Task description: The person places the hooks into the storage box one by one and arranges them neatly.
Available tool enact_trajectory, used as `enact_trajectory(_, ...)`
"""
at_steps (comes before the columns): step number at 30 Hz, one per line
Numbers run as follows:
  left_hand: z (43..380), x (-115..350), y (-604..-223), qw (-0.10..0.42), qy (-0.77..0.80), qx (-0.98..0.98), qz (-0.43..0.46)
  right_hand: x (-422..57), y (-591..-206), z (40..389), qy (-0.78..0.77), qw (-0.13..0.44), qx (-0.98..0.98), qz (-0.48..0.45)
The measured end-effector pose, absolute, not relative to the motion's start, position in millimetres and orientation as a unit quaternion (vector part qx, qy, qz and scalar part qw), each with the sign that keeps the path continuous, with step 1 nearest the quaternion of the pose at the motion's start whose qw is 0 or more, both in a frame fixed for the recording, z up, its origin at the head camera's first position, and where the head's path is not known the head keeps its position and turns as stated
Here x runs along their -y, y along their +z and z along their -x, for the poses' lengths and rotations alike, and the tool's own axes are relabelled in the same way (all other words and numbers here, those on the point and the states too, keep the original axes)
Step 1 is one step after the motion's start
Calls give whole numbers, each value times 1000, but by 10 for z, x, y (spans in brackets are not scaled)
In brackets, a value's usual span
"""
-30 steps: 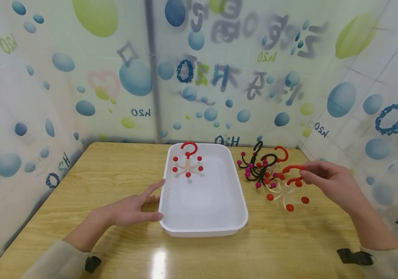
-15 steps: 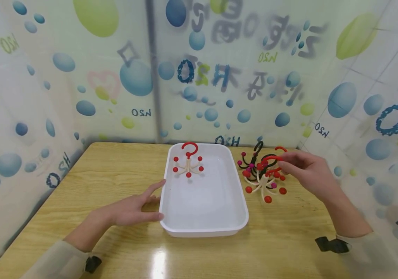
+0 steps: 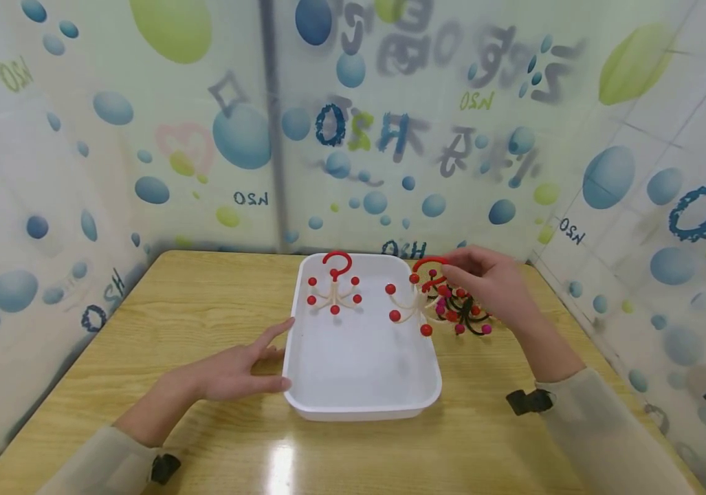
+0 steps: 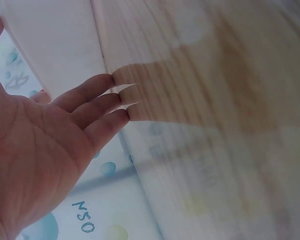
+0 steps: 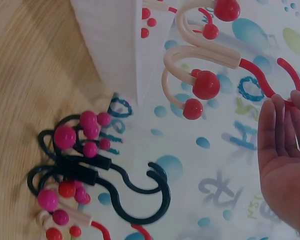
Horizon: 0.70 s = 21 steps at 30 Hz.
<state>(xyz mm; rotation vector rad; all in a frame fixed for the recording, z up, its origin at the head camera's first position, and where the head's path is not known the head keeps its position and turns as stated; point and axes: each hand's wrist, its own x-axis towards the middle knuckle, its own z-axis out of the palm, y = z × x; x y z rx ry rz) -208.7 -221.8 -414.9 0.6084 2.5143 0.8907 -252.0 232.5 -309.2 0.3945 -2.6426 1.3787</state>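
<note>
My right hand (image 3: 491,282) pinches the red hook of a cream multi-arm hanger (image 5: 217,54) with red ball tips. That hanger hangs over the right rim of a white tray (image 3: 359,371). Inside the tray, toward its far left, another cream hanger (image 3: 335,292) with a red hook stands upright. My left hand (image 3: 229,371) has its fingers spread, thumb and forefinger touching the tray's left wall; the left wrist view shows its other fingertips (image 4: 121,97) on the table. Beneath and beyond my right hand, black hangers (image 5: 80,167) with magenta balls sit clustered, partly hidden in the head view.
Among the black hangers at the right lies another cream hanger (image 5: 72,212) with a red hook. The wooden table (image 3: 223,295) meets a bubble-patterned curtain (image 3: 204,172) behind and at both sides.
My right hand has carried the held cream hanger leftward, from right of the black hangers to over the tray's right side. The left hand and tray have stayed in place.
</note>
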Motion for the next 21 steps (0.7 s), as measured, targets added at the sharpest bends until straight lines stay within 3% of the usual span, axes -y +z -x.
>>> enact_trajectory(9,2079,2224,-4134,199,318,-900,-220,-1949,-3235,2851,449,68,879,-144)
enact_trajectory(21,2085,2237,-4151,199,318,-900,-221,-1667,-3393,3134,448,20,885,-127)
